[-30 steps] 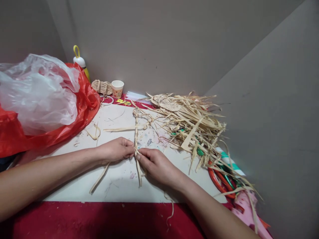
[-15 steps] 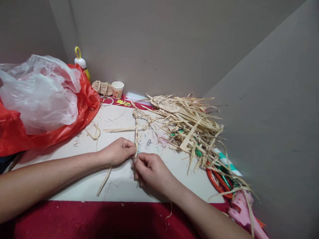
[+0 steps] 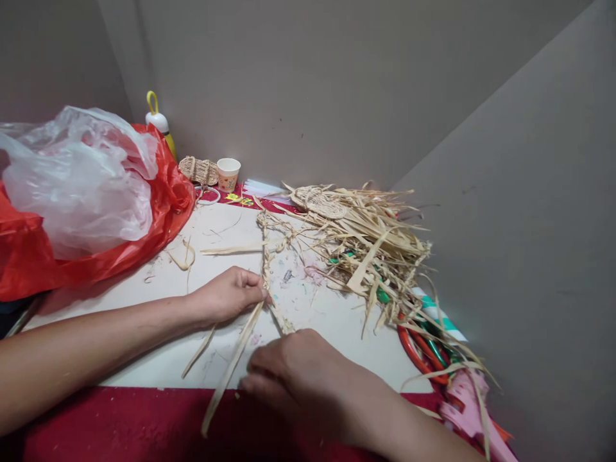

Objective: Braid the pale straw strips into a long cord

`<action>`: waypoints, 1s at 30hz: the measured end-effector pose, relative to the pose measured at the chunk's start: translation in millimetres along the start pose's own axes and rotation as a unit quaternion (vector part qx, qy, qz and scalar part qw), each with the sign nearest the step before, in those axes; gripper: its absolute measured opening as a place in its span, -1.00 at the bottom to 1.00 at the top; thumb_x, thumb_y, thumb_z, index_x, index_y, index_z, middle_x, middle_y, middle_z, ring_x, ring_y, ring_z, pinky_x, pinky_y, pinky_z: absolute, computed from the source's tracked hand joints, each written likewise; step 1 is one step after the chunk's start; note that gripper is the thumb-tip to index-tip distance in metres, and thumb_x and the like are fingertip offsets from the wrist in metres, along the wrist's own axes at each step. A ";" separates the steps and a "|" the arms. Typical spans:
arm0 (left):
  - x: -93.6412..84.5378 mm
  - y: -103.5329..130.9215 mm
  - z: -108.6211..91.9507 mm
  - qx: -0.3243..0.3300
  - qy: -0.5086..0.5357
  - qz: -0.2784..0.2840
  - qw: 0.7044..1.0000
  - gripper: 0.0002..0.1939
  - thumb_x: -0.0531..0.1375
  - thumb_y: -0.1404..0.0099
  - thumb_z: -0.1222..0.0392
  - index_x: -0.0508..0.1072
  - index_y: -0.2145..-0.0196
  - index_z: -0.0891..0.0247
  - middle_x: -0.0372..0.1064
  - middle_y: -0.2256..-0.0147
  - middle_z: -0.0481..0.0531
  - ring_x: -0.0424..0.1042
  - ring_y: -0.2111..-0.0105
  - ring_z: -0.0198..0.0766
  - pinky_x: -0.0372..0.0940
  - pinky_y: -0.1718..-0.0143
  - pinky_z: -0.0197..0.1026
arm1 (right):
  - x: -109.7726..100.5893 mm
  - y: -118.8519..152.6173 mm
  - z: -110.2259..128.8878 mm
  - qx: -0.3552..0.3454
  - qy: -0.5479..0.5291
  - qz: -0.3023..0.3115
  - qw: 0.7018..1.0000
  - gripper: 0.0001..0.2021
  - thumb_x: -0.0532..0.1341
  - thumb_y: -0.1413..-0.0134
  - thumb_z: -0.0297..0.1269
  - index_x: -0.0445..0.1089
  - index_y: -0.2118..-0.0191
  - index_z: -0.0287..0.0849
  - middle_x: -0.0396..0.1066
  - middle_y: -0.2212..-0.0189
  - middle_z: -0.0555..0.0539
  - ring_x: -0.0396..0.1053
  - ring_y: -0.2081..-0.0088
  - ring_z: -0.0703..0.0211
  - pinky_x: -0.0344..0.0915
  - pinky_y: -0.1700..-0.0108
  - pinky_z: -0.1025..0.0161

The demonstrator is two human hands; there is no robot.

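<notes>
Left hand (image 3: 230,295) pinches braid (image 3: 264,251). From there, right hand (image 3: 298,378) lies at 5 o'clock, grip cannot be told; straw pile (image 3: 380,226) at 2 o'clock.

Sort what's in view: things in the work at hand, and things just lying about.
In the work:
braid, pinched by the left hand
loose strip running down from that pinch
straw pile, probably the supply

Apparently just lying about:
white bag
red bag
bottle
paper cup
woven piece beside the cup
</notes>
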State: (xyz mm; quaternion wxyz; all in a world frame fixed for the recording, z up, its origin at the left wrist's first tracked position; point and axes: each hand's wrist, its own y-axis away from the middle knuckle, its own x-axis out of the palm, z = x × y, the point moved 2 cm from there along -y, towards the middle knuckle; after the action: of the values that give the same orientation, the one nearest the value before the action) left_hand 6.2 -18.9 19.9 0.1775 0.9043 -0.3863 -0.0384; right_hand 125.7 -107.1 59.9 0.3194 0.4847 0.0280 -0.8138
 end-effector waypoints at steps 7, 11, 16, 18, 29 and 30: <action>1.3 5.3 -9.1 0.007 0.027 0.020 0.999 -0.79 0.17 -0.15 0.12 0.36 0.51 0.34 -0.05 0.76 -0.25 -0.15 0.72 -0.51 -0.25 0.65 -0.34 | -26.2 -9.6 -45.5 0.136 -0.279 -0.280 0.908 -0.73 0.09 -0.13 -0.12 0.32 0.41 -0.21 0.24 0.64 0.06 0.18 0.63 0.35 0.06 0.58 0.39; 0.0 2.7 -5.7 0.035 0.012 0.049 0.998 -0.79 0.11 -0.19 0.17 0.41 0.48 0.37 0.02 0.74 -0.21 -0.14 0.69 -0.51 -0.23 0.64 -0.34 | -4.0 -30.8 -58.5 0.111 -0.461 -0.117 0.873 -0.72 0.08 -0.13 -0.05 0.28 0.31 -0.19 0.19 0.69 0.13 0.01 0.76 0.42 -0.07 0.70 0.42; -4.2 -2.2 3.3 0.046 -0.017 0.048 0.998 -0.80 0.12 -0.17 0.16 0.39 0.48 0.36 0.18 0.62 -0.13 0.00 0.62 -0.48 -0.09 0.59 -0.37 | 5.9 -35.5 -63.9 0.088 -0.474 -0.091 0.871 -0.61 0.09 -0.13 -0.01 0.15 0.56 -0.20 0.03 0.72 0.15 -0.11 0.72 0.47 -0.17 0.69 0.43; -4.4 -2.8 4.2 0.044 -0.052 0.049 0.996 -0.78 0.09 -0.19 0.13 0.41 0.45 0.36 0.16 0.62 -0.14 -0.02 0.63 -0.48 -0.09 0.59 -0.37 | 5.0 -35.4 -66.6 0.097 -0.464 -0.084 0.876 -0.62 0.09 -0.12 0.00 0.23 0.53 -0.22 -0.02 0.73 0.16 -0.14 0.71 0.46 -0.19 0.70 0.43; -11.0 1.8 -10.3 0.096 -0.288 0.018 0.953 -0.76 -0.02 -0.20 0.19 0.33 0.54 0.29 0.07 0.62 -0.14 0.04 0.57 -0.41 -0.03 0.54 -0.35 | 8.1 -39.0 -65.5 0.159 -0.498 -0.104 0.846 -0.73 0.10 -0.01 -0.25 0.20 0.63 -0.21 -0.08 0.82 0.20 -0.21 0.77 0.49 -0.28 0.72 0.44; -12.5 2.7 -13.1 0.094 -0.312 0.006 0.945 -0.75 -0.02 -0.20 0.19 0.29 0.58 0.28 0.04 0.63 -0.14 0.03 0.58 -0.40 -0.05 0.55 -0.34 | 9.0 -39.1 -65.0 0.162 -0.487 -0.114 0.851 -0.75 0.09 0.01 -0.28 0.21 0.64 -0.22 -0.08 0.82 0.20 -0.20 0.77 0.49 -0.27 0.72 0.44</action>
State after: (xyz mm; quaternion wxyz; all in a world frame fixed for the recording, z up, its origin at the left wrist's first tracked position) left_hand -1.7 -7.9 32.3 -0.0371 0.8574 -0.4296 -0.2811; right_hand 151.6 -57.4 7.9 0.1143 0.0651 -0.2088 -0.9691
